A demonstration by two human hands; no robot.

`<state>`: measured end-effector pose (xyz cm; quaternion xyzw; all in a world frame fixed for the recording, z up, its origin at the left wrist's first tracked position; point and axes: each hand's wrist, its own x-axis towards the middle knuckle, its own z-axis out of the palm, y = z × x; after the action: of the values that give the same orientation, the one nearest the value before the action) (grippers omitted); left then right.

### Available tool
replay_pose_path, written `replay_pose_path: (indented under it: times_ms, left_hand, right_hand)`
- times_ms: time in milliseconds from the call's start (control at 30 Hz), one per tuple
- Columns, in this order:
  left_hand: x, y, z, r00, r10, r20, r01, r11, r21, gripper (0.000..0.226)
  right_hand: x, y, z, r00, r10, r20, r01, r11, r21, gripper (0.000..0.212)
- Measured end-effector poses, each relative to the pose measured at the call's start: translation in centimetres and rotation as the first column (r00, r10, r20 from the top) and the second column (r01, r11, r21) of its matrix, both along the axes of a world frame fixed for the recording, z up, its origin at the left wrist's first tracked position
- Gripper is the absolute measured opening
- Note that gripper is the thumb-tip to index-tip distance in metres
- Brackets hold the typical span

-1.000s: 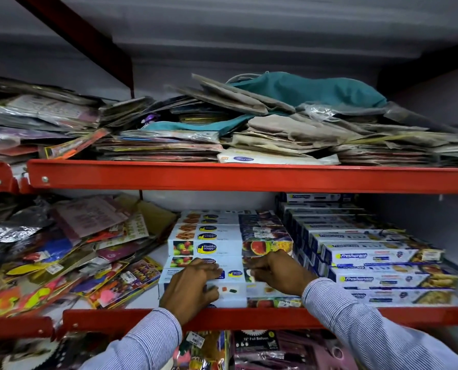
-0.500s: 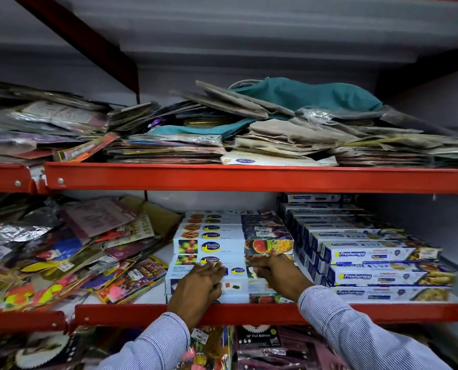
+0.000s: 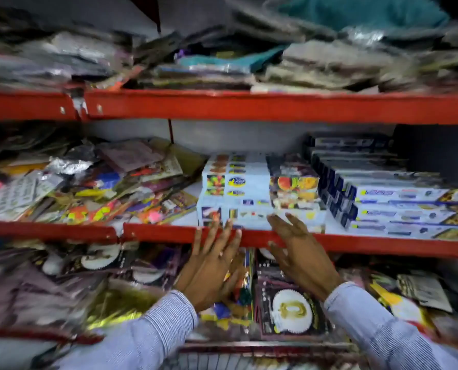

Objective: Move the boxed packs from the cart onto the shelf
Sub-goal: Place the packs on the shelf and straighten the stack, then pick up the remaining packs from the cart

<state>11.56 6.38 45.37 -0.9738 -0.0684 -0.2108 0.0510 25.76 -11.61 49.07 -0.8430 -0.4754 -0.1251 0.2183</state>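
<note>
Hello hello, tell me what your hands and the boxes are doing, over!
Left hand open, empty, fingers over the red shelf edge. Right hand open, empty. Boxes stacked on the shelf, nobody holding them. Nothing in the way.

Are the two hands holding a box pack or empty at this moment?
Empty. The left hand and right hand are spread open with nothing in them, in front of the shelf's red edge, below the stacked box packs.

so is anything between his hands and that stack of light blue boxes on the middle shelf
Nothing visible. Both open hands, left hand and right hand, sit just before the light blue boxes, with only the red shelf edge below the fingertips.
</note>
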Motion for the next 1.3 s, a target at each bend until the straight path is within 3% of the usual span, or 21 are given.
replay_pose_path:
  times_ms: [100,367,567,733,867,1100,1200,1300]
  left_hand:
    - [-3.6,-1.0,-3.3,0.998,0.006,-0.063,-0.007,1.0,-0.019,0.075]
    - [-13.8,-4.0,-15.7,0.916,-0.017,-0.402,-0.087,0.967,-0.24,0.063]
    - [-18.2,-5.6,-25.7,0.691,-0.146,-0.708,-0.195,0.905,-0.377,0.052]
    - [-18.4,-6.7,-31.8,0.524,-0.274,-0.806,-0.154,0.901,-0.407,0.033]
    - [-17.7,-6.7,-36.6,0.417,-0.348,-0.84,-0.083,0.905,-0.416,0.026]
    - [-18.0,-7.1,-42.7,0.302,-0.471,-0.829,0.083,0.879,-0.47,0.01]
    - [-18.2,-7.4,-44.6,0.244,-0.491,-0.836,0.177,0.87,-0.46,0.014]
    - [-18.6,-8.0,-45.9,0.206,-0.491,-0.847,0.23,0.865,-0.445,0.013]
  right_hand:
    - [-3.4,-1.2,-4.0,0.999,-0.001,-0.041,0.001,1.0,0.018,0.061]
    - [-9.6,-4.1,-17.6,0.955,-0.045,-0.292,0.006,0.991,-0.133,0.062]
    - [-13.3,-5.8,-29.0,0.859,-0.176,-0.481,-0.042,0.912,-0.408,0.061]
    - [-16.4,-5.5,-37.9,0.774,-0.267,-0.575,-0.177,0.78,-0.601,0.066]
    - [-18.0,-4.5,-43.7,0.732,-0.282,-0.621,-0.268,0.718,-0.643,0.065]
    - [-19.5,-2.3,-49.7,0.79,-0.16,-0.591,-0.429,0.544,-0.721,0.063]
    - [-19.4,-2.2,-50.8,0.803,-0.102,-0.587,-0.45,0.542,-0.71,0.042]
    - [-18.5,-2.4,-50.9,0.801,-0.097,-0.591,-0.433,0.588,-0.683,0.043]
